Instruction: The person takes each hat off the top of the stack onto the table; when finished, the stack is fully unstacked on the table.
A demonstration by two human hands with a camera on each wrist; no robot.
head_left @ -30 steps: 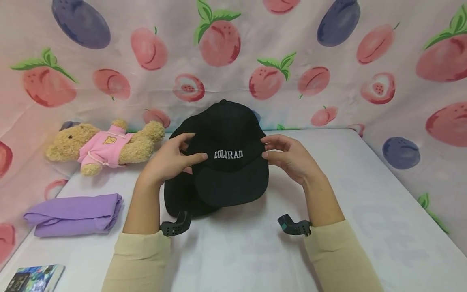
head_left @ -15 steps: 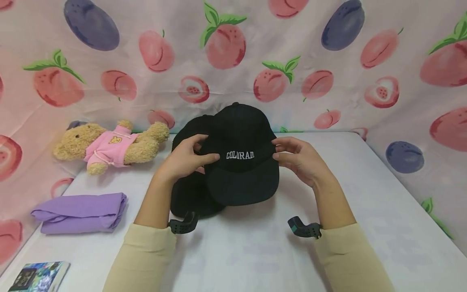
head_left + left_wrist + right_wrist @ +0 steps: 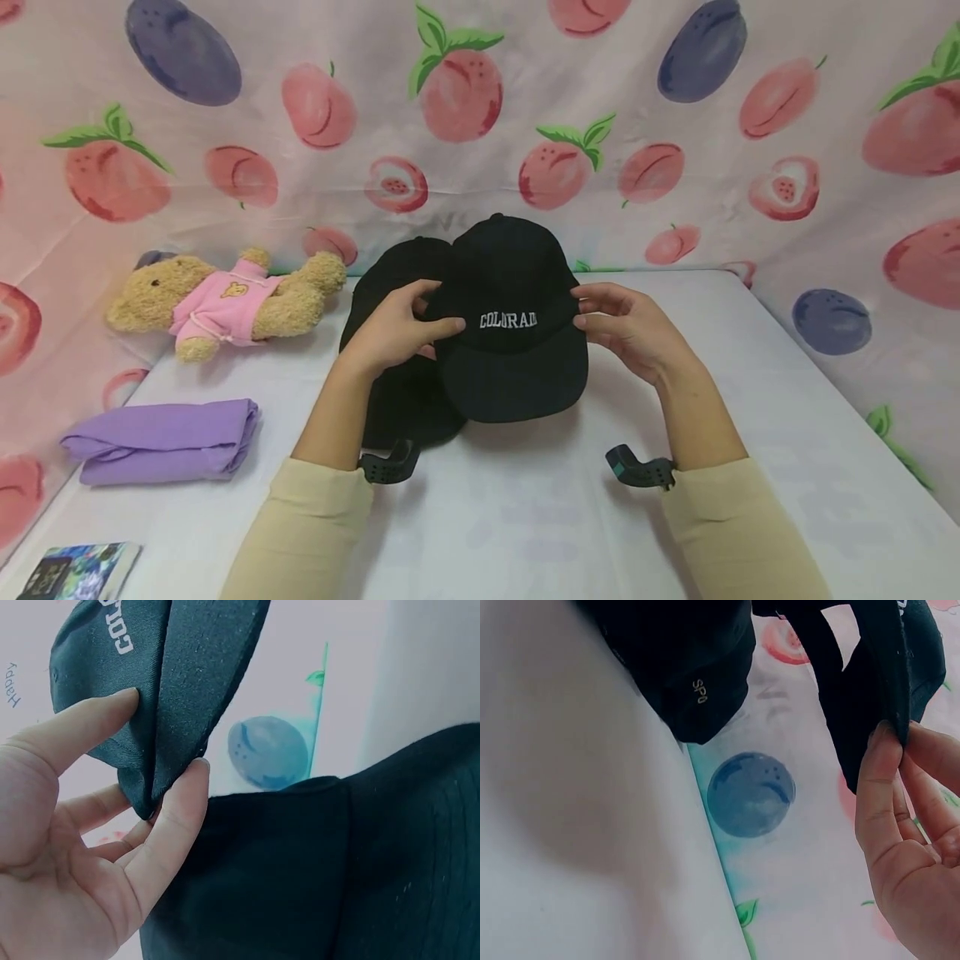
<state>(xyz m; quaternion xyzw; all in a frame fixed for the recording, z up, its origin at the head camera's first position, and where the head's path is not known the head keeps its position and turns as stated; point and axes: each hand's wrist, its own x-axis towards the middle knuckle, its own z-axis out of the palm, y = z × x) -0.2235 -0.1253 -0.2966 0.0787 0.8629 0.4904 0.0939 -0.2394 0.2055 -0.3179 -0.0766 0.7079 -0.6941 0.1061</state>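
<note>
A black baseball cap [image 3: 510,367] with white lettering is held up between my two hands, its brim toward me. My left hand [image 3: 397,329] pinches its left edge, thumb on the front beside the lettering. The right hand [image 3: 630,333] pinches the opposite edge between thumb and fingers. In the left wrist view the left thumb and fingers [image 3: 184,806] meet at the held cap's brim corner. Behind and to its left stands a second black cap [image 3: 405,404], partly covered by the held one. The right wrist view shows small light lettering on that second cap [image 3: 697,660].
A teddy bear [image 3: 225,304] in a pink hoodie lies at the back left of the white table [image 3: 525,517]. Nearer is a folded purple cloth [image 3: 161,442], and a book [image 3: 78,571] with a colourful cover sits in the front left corner. Fruit-print fabric [image 3: 480,183] hangs behind.
Both hands have shifted to the right with the held cap, showing more of the second cap behind it. My head view has also turned slightly. The grip looks the same.
</note>
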